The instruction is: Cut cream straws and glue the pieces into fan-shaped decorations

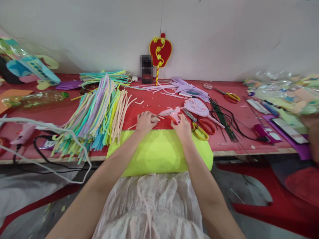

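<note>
My right hand (182,127) is closed around a pink hot glue gun (169,113), whose nozzle points left. My left hand (146,121) pinches a small coiled piece of cream pipe cleaner (155,119) close to the nozzle; whether they touch I cannot tell. Below both hands a yellow-green sheet (159,151) hangs over the table's front edge. Just beyond my right hand lies a lilac heart-like pipe-cleaner piece (196,107) with a twisted stem. Scissors with red handles (208,126) and yellow-handled scissors (200,131) rest beside that hand.
A thick pile of coloured pipe cleaners (92,116) lies on the left. A red apple-shaped decoration (160,51) stands against the wall. Dark green stems (222,121), a black cable and a purple box (267,133) lie right. A white curved frame (77,136) crosses the left foreground.
</note>
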`<state>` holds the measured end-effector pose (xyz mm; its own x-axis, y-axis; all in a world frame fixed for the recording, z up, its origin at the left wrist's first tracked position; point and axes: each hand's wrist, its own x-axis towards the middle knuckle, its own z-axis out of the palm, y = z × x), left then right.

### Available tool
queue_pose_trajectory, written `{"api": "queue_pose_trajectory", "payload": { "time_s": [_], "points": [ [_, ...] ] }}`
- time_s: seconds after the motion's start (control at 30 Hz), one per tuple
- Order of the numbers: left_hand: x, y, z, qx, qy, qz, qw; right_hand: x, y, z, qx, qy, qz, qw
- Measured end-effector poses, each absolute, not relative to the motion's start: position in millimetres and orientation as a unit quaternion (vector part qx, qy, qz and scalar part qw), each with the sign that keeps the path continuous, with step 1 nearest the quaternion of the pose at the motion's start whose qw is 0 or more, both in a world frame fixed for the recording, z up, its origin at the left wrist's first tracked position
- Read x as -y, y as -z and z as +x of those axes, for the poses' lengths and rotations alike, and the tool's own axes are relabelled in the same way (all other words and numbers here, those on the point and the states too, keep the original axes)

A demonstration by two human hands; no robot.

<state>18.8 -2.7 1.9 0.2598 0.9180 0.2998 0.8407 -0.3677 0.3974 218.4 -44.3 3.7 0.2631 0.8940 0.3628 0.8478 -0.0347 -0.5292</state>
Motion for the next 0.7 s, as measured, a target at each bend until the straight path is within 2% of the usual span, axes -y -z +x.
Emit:
{"api": "queue_pose_trajectory", "payload": {
  "time_s": [0.7],
  "points": [
    [2.2, -1.3, 19.5, -0.559, -0.249, 0.786, 0.080, 53.8, -1.5, 222.6, 0.607, -0.050, -0.710, 0.352]
  ]
}}
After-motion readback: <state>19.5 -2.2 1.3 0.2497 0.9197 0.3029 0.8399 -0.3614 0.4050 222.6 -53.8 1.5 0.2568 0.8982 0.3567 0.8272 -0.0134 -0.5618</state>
